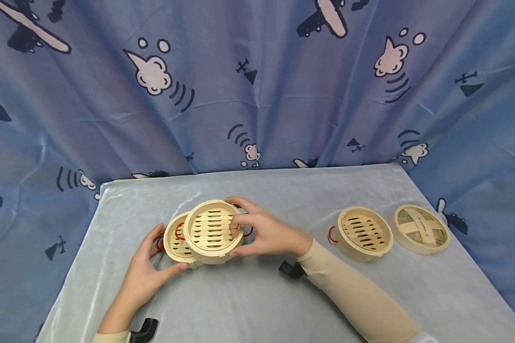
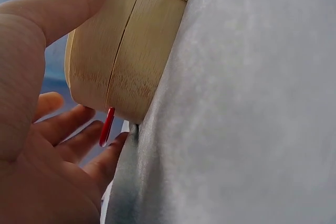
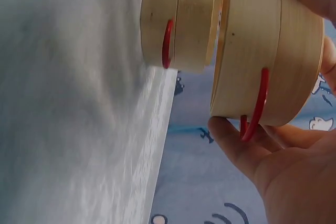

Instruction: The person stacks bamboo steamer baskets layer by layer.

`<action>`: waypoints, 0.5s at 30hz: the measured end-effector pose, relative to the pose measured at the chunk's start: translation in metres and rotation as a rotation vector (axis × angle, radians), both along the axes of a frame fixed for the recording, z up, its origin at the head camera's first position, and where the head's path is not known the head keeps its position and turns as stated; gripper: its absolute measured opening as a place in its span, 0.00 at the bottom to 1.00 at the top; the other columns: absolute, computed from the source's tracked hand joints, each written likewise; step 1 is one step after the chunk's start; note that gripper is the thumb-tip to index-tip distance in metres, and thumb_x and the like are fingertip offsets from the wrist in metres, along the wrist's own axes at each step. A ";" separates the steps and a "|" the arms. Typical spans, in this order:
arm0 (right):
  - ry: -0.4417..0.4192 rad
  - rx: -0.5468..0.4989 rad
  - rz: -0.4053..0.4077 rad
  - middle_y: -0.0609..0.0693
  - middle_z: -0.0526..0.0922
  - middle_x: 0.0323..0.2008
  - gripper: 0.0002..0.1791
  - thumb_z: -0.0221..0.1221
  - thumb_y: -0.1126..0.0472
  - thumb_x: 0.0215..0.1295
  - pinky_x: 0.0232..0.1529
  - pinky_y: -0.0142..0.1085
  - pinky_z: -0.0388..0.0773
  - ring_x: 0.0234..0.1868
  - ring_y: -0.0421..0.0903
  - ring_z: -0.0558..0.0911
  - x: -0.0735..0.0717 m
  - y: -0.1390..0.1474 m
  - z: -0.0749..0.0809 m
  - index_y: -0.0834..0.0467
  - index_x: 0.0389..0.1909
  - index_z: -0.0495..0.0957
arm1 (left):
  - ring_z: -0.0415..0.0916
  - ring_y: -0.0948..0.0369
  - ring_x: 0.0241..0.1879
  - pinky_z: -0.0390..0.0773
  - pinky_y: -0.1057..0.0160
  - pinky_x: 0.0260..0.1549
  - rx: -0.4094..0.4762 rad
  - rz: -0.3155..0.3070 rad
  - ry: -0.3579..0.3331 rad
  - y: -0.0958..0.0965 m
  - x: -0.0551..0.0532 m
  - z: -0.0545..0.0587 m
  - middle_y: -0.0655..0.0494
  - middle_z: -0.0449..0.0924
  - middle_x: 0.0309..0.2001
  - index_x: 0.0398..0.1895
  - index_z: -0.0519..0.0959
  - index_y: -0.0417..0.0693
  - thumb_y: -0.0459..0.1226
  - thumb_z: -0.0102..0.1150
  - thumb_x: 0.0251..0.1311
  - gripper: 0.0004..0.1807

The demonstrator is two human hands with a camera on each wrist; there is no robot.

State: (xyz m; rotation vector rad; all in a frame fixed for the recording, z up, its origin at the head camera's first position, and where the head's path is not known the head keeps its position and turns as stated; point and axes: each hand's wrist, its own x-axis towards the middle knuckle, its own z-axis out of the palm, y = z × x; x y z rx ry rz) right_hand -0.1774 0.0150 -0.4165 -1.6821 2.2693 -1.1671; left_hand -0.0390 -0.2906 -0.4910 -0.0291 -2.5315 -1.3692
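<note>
Two small bamboo steamer baskets with slatted floors and red side handles are at the left of the table. My right hand (image 1: 268,233) grips the upper steamer basket (image 1: 213,245) by its right side, thumb in front and a finger over the rim. This basket overlaps the right part of the lower steamer basket (image 1: 173,238); in the right wrist view a narrow gap shows between the raised basket (image 3: 252,40) and the lower one (image 3: 194,30). My left hand (image 1: 143,276) holds the lower basket's left side, thumb at the front, fingers behind around its red handle (image 2: 107,127).
A third steamer basket (image 1: 366,231) with a red handle stands on the right of the cloth-covered table (image 1: 257,305). Beside it lies a woven bamboo lid (image 1: 425,228) with a strap across. A blue patterned curtain (image 1: 257,85) hangs behind the table.
</note>
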 end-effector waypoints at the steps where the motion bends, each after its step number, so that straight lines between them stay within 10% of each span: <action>1: -0.001 0.002 0.002 0.55 0.57 0.73 0.19 0.75 0.45 0.51 0.35 0.38 0.80 0.72 0.48 0.61 0.000 -0.002 -0.001 0.44 0.33 0.73 | 0.66 0.55 0.65 0.67 0.76 0.57 0.003 -0.002 0.006 0.000 0.000 0.000 0.50 0.60 0.73 0.78 0.54 0.59 0.47 0.83 0.39 0.62; 15: -0.010 -0.016 0.024 0.55 0.58 0.73 0.20 0.75 0.46 0.51 0.36 0.35 0.81 0.71 0.48 0.61 0.003 -0.034 -0.005 0.44 0.34 0.72 | 0.66 0.60 0.62 0.69 0.75 0.55 0.000 -0.006 0.027 0.001 0.000 0.002 0.52 0.60 0.73 0.79 0.52 0.56 0.46 0.84 0.38 0.64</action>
